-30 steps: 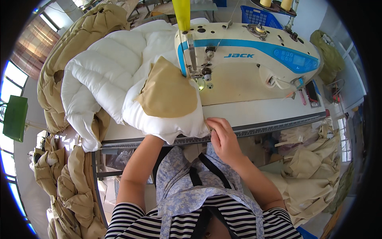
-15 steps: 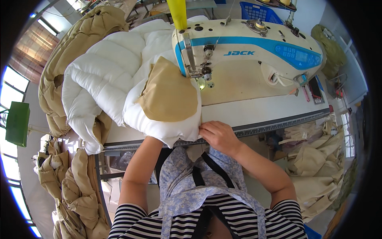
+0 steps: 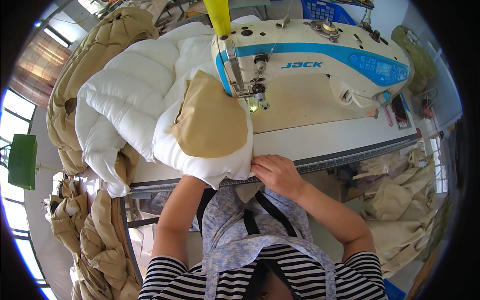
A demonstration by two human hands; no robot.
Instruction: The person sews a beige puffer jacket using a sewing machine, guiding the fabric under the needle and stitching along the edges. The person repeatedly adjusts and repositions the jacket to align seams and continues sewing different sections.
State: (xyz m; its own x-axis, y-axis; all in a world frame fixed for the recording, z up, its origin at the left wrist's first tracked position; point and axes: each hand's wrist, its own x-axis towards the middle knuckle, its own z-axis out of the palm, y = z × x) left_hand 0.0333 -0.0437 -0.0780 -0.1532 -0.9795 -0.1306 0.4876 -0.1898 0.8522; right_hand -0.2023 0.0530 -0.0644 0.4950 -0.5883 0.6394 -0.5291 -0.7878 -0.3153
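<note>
Right hand (image 3: 276, 173) lies with curled fingers pinching the lower edge of the puffy white quilted jacket (image 3: 145, 100) at the front rim of the pale surface (image 3: 320, 142). Left hand is hidden under that soft bulk, so I cannot tell its grip. 1 smooth tan rounded fabric panel (image 3: 210, 120) sits on the padding, reaching under the glossy cream-and-blue sewing machine (image 3: 310, 55). Crumpled beige quilted pieces (image 3: 95, 235) hang at the left.
</note>
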